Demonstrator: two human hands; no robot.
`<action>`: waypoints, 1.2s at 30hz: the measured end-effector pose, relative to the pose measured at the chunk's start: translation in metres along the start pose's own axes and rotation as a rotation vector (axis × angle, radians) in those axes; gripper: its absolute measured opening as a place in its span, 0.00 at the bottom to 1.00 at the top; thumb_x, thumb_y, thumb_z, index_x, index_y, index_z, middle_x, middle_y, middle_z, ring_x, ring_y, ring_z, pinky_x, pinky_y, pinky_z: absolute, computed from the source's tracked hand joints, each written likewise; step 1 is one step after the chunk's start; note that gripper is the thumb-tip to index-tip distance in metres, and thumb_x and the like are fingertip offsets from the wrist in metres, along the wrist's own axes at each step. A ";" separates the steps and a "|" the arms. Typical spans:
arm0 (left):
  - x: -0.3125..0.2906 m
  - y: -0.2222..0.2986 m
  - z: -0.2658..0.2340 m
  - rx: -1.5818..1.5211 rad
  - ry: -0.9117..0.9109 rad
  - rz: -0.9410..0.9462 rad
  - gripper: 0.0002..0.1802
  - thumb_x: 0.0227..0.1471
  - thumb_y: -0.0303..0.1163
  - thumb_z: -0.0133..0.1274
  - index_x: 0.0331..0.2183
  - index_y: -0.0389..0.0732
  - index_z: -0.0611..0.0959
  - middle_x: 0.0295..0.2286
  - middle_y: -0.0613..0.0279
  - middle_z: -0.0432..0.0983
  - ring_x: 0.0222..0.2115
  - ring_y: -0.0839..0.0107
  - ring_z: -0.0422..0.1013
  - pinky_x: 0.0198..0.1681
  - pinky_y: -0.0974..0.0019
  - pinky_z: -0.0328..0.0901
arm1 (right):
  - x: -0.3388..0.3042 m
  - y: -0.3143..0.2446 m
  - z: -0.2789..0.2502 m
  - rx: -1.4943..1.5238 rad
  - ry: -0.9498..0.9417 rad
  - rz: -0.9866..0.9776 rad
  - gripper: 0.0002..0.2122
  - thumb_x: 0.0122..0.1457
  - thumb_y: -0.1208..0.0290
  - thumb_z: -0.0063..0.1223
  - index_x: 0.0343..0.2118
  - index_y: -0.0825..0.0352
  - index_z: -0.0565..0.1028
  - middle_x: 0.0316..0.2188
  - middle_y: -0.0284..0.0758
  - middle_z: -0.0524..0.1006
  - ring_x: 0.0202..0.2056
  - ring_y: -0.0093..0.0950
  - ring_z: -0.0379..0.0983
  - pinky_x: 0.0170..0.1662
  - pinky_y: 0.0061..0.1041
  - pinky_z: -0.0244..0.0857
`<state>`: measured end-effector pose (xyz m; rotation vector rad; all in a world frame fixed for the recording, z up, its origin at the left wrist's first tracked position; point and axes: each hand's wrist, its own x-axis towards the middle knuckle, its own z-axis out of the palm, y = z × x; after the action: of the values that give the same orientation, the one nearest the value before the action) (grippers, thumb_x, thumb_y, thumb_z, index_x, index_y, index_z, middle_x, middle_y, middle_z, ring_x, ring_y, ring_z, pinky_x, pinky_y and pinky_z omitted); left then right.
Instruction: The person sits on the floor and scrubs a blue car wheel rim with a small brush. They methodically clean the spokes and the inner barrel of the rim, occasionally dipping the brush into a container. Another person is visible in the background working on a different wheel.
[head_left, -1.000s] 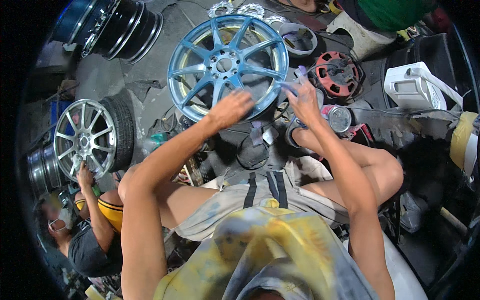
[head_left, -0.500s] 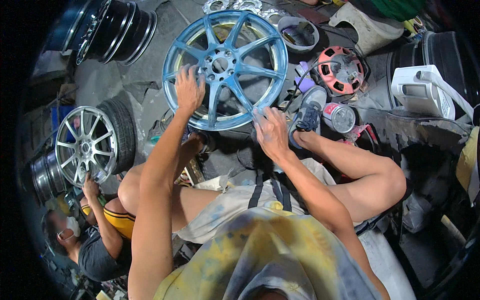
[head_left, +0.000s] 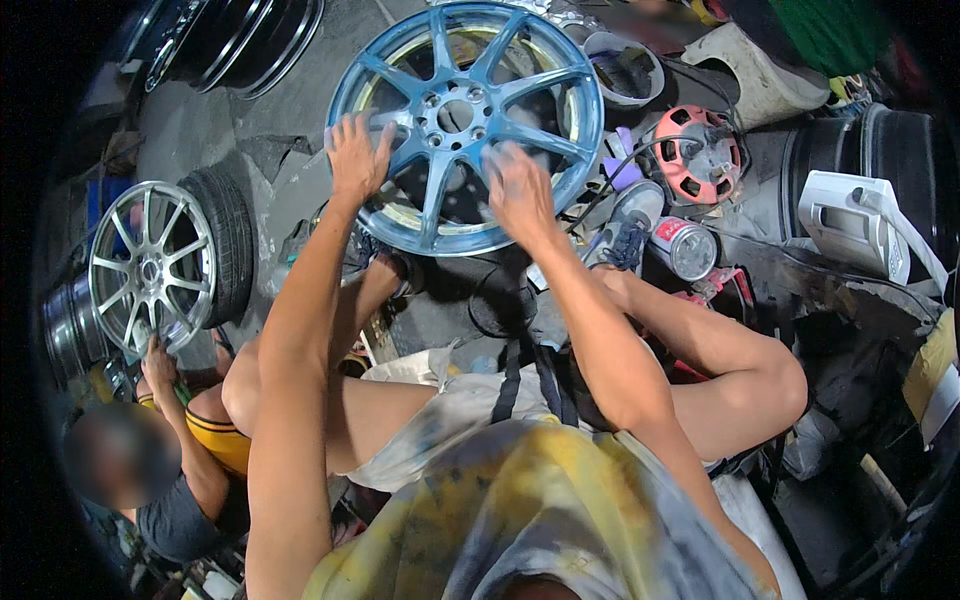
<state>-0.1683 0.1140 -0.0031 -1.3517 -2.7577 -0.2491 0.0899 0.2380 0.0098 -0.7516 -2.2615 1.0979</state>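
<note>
A blue multi-spoke wheel rim [head_left: 455, 142] with cloudy, uneven colour lies in front of me, face up. On its left side, my left hand [head_left: 357, 160] rests with the fingers spread over the outer lip and a spoke end. My right hand [head_left: 520, 195] is over the spokes at the lower right, its fingertips smeared by motion. Whether a thin thing lies beneath those right fingers cannot be made out. Through the gaps between the spokes, a pale yellowish inner edge shows.
At left, a co-worker's hand [head_left: 158, 368] touches a silver wheel rim [head_left: 150, 268] beside a tire [head_left: 228, 250]. Right of my rim are a grimy bowl [head_left: 652, 85], an orange-red reel [head_left: 668, 155] with a cable, a can [head_left: 685, 250] and a white plastic container [head_left: 835, 225]. Dark rims [head_left: 215, 50] stand upper left.
My right hand has moved from the rim's lower right lip up and inward over the spokes. My left hand has shifted slightly outward to the left lip. The view has shifted a little.
</note>
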 end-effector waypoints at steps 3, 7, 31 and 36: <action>-0.001 -0.003 0.002 -0.026 0.020 -0.013 0.31 0.63 0.57 0.46 0.55 0.43 0.74 0.52 0.50 0.69 0.59 0.48 0.61 0.67 0.40 0.45 | 0.003 0.001 0.003 0.031 0.018 0.018 0.09 0.61 0.76 0.51 0.42 0.69 0.79 0.35 0.49 0.75 0.38 0.53 0.74 0.41 0.47 0.69; -0.007 0.001 0.003 -0.036 0.062 -0.031 0.30 0.62 0.56 0.48 0.54 0.43 0.75 0.51 0.50 0.70 0.59 0.50 0.61 0.67 0.40 0.46 | -0.013 -0.004 -0.003 0.059 0.015 0.047 0.09 0.62 0.75 0.50 0.42 0.69 0.79 0.35 0.49 0.75 0.39 0.53 0.74 0.40 0.46 0.68; -0.003 0.004 0.010 -0.005 0.182 0.016 0.29 0.60 0.57 0.50 0.52 0.44 0.79 0.47 0.55 0.73 0.54 0.53 0.66 0.62 0.46 0.54 | 0.014 0.009 -0.001 -0.168 -0.137 0.209 0.14 0.64 0.64 0.49 0.30 0.70 0.79 0.33 0.53 0.80 0.39 0.54 0.77 0.44 0.50 0.69; -0.011 0.000 0.003 -0.012 0.181 -0.031 0.30 0.60 0.57 0.50 0.52 0.44 0.78 0.49 0.55 0.73 0.55 0.54 0.65 0.65 0.46 0.52 | -0.040 -0.018 -0.040 -0.039 -0.218 0.243 0.13 0.65 0.65 0.50 0.36 0.71 0.81 0.30 0.54 0.79 0.37 0.56 0.76 0.42 0.48 0.69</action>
<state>-0.1617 0.1060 -0.0075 -1.2239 -2.6333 -0.3710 0.1404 0.2230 0.0387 -0.9863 -2.4250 1.3060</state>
